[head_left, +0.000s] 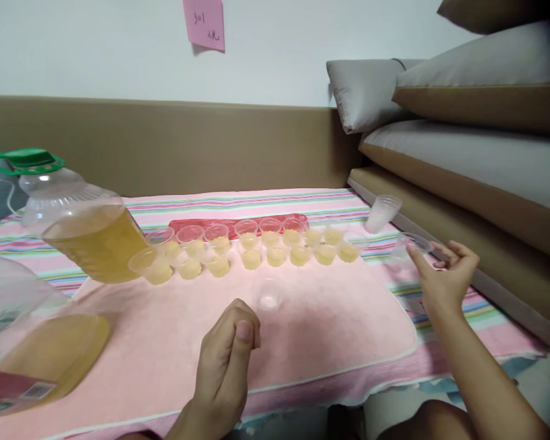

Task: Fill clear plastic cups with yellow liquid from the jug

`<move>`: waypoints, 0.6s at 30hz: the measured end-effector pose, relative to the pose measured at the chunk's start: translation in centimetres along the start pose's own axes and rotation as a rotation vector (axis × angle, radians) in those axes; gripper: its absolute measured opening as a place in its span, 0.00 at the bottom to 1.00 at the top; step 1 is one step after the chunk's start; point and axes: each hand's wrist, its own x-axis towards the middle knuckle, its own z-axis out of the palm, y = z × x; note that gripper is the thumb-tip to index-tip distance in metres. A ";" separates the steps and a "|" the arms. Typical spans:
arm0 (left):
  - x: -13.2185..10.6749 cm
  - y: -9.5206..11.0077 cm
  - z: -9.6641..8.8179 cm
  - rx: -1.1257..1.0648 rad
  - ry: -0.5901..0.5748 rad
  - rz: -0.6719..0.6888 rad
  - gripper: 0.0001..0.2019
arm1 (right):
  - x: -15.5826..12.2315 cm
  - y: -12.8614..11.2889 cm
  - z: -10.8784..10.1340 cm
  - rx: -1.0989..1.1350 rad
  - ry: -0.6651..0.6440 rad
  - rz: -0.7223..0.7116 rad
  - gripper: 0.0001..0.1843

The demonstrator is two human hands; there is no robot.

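Right-hand position: the right hand [444, 272] is at the right edge of the pink mat [348, 330]. The clear cup [396, 252] lies directly left of its fingers, mouth upward, long axis slanting with the base toward the lower left. The right hand is the nearer hand. Thumb and fingertips stand apart at the rim; whether they grip the cup or only overlap it cannot be told from this view.

Left-hand position: the left hand [229, 360] is curled into a fist, thumb uppermost, with nothing seen protruding. The empty cup [269, 296] stands upright on the mat just beyond the knuckles.

Count:
- Part-filled cups: sixteen, eight in the back row [270, 232] and eight in the front row [299, 255].
- Jugs of yellow liquid: two, the green-capped jug [96, 241] and the near jug [59, 348], both at left.
- Nested cup stack [382, 215]: one, beyond the right hand.
- Red packet [238, 227]: one, behind the rows.
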 end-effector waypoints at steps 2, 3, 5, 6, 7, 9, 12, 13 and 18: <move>0.1 -0.1 0.0 0.012 0.030 -0.010 0.17 | -0.2 0.7 0.0 -0.014 -0.013 0.031 0.48; 0.2 -0.1 -0.1 0.012 0.045 -0.013 0.16 | -0.3 1.0 0.0 -0.024 -0.018 0.048 0.47; 0.2 -0.3 -0.2 -0.007 0.070 -0.015 0.15 | -0.3 1.4 -0.1 -0.050 -0.024 0.085 0.45; 0.1 -0.4 -0.3 -0.023 0.076 -0.012 0.15 | -0.3 1.6 -0.2 -0.062 -0.026 0.103 0.45; 0.1 -0.5 -0.4 -0.039 0.077 -0.009 0.14 | -0.3 1.7 -0.2 -0.073 -0.027 0.120 0.44; -0.1 -0.7 -0.5 -0.059 0.061 -0.003 0.13 | -0.3 1.7 -0.2 -0.088 -0.027 0.148 0.43; -0.2 -0.6 -0.6 -0.044 0.022 0.004 0.13 | -0.1 1.5 -0.2 -0.102 -0.009 0.168 0.45; -0.1 -0.5 -0.6 -0.029 0.013 0.010 0.13 | -0.1 1.5 -0.1 -0.103 -0.004 0.171 0.45; 0.4 0.0 -0.6 0.047 0.022 0.045 0.13 | -0.1 2.0 0.0 -0.086 0.008 0.176 0.46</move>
